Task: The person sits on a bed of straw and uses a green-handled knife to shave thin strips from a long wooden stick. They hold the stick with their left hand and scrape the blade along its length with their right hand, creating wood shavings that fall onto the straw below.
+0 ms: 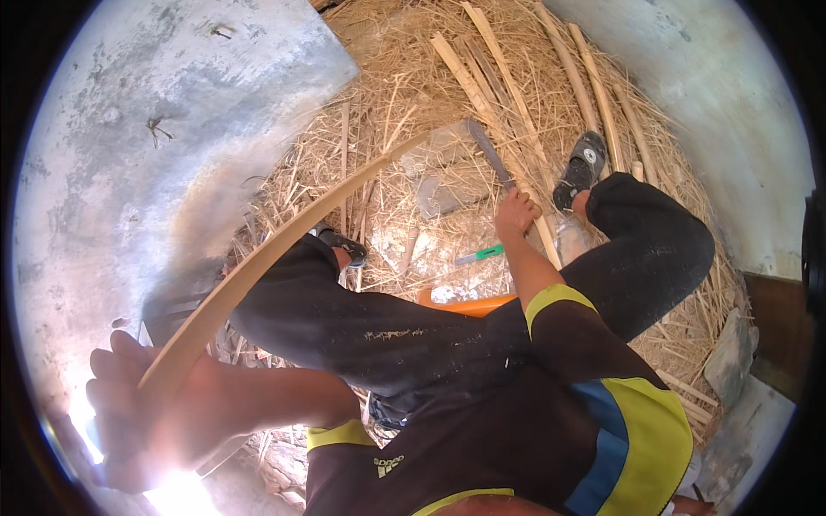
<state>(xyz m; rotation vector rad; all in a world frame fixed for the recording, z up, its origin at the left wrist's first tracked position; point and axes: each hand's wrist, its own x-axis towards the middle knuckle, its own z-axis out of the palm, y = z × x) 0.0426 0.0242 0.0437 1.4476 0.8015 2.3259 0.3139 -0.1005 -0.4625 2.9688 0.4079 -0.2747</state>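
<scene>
A long, flat bamboo strip point(274, 242) slants from the lower left up to the middle of the straw. Its near end lies in my left hand point(172, 408), which is closed around it; bright glare blurs part of the fingers. My right hand point(516, 212) grips the handle of a dark-bladed knife point(489, 153), and most of that handle is hidden in the fist. The blade points away and to the left, over a flat stone point(447, 144). The strip's far end appears just left of the blade, apart from it. A small green-handled cutter point(480, 254) lies on the ground between my legs.
Straw and shavings point(387, 86) cover the ground. Several bamboo pieces point(594, 95) lie at the far right, near my right shoe point(582, 163). Pale walls point(172, 129) close in on both sides. Part of an orange plastic seat point(469, 304) shows under me. A rock point(731, 357) stands at right.
</scene>
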